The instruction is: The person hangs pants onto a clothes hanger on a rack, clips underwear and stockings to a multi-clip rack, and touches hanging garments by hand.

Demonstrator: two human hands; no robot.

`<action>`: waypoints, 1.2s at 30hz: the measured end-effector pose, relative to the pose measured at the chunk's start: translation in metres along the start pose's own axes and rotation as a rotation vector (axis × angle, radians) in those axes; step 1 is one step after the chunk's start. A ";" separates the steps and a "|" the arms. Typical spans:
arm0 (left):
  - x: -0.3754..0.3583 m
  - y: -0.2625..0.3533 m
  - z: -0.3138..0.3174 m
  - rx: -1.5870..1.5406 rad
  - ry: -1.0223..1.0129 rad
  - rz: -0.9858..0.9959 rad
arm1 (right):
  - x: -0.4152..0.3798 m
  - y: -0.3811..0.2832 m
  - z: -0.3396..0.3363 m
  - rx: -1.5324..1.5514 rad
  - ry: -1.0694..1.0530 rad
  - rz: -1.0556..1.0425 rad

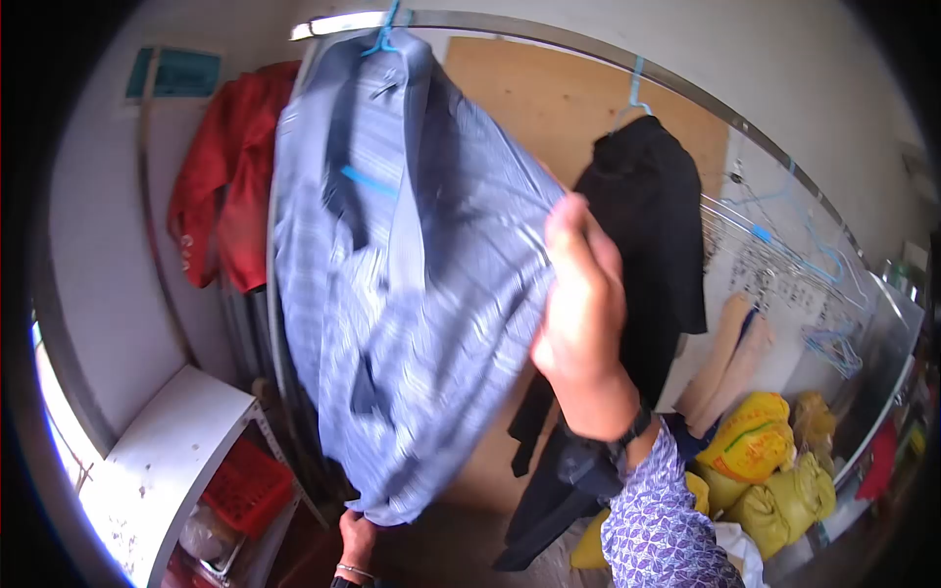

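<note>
A blue-grey striped shirt (451,255) hangs from a light blue hanger (383,39) on a metal rail, its front partly open at the collar. My right hand (583,304) pinches the shirt's edge on the right and holds the cloth stretched out sideways. Low down, my left hand (356,539) grips the bottom hem; its fingertips are partly hidden by the cloth. Behind my right hand hangs a black garment (647,216) on another blue hanger (637,88).
The metal rail (549,39) runs across the top. At left are a red jacket (230,176) and a white shelf unit (181,421) with a red basket (245,487). On the right, several wire hangers (833,345) hang above yellow bags (750,436).
</note>
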State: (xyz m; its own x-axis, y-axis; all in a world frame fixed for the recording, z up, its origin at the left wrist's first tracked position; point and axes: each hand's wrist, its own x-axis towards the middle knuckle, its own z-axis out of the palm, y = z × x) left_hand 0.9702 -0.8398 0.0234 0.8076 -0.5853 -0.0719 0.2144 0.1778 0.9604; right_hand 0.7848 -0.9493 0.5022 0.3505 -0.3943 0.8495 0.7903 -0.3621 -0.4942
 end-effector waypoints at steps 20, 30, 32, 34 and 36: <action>0.009 -0.006 0.111 0.130 -0.098 -0.015 | -0.301 -0.318 -0.309 -0.510 0.829 -0.097; 0.002 -0.042 0.171 0.497 -0.340 0.519 | -0.396 -0.495 -0.390 -0.799 1.061 -0.193; -0.007 -0.051 0.186 0.229 -0.359 0.117 | -0.395 -0.513 -0.410 -0.938 1.119 -0.219; -0.016 -0.067 0.200 0.435 -0.370 0.399 | -0.389 -0.525 -0.437 -1.163 1.211 -0.285; -0.018 -0.082 0.211 0.490 -0.376 0.496 | -0.374 -0.533 -0.465 -1.191 1.156 -0.281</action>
State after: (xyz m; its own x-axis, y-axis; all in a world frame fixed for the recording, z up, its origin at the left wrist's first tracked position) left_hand 0.8221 -1.0102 0.0028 0.4874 -0.7724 0.4073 -0.4589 0.1702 0.8720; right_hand -0.0013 -1.0018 0.3622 -0.6795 -0.3845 0.6249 -0.2231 -0.7031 -0.6752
